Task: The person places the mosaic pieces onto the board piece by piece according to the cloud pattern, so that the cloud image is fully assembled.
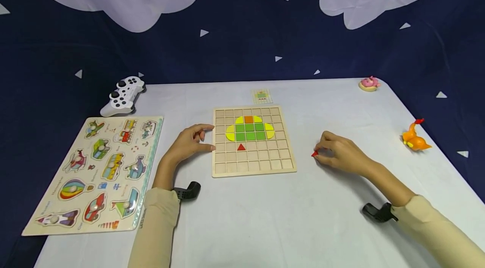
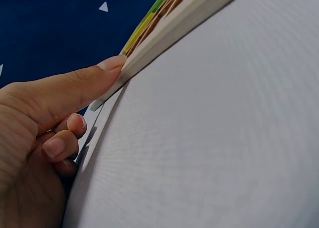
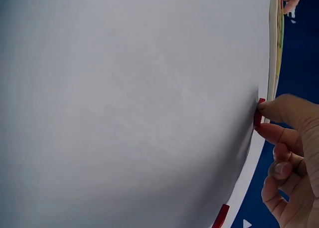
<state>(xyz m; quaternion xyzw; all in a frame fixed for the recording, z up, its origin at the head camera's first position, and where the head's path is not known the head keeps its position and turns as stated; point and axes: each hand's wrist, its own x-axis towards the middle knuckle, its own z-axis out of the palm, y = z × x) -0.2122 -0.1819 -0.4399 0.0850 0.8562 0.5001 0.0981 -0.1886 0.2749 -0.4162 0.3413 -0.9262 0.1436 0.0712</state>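
A square wooden grid board [image 1: 253,167] lies on the table, with green, yellow and orange pieces forming a rounded shape. One red triangle [image 1: 241,147] sits in a cell below that shape. The left hand [image 1: 189,143] touches the board's left edge with thumb and index finger, the thumb [image 2: 79,86] resting against the rim. Right of the board, the right hand [image 1: 341,153] pinches a small red block [image 3: 258,113] between thumb and index finger, just above the cloth. Another red block [image 3: 221,217] lies on the table in the right wrist view; the head view does not show it.
A small pattern card [image 1: 262,96] lies behind the board. At the left are a wooden vehicle puzzle [image 1: 129,167] and a white game controller [image 1: 125,95]. An orange toy [image 1: 416,139] and a pink toy [image 1: 369,84] stand near the table's right side.
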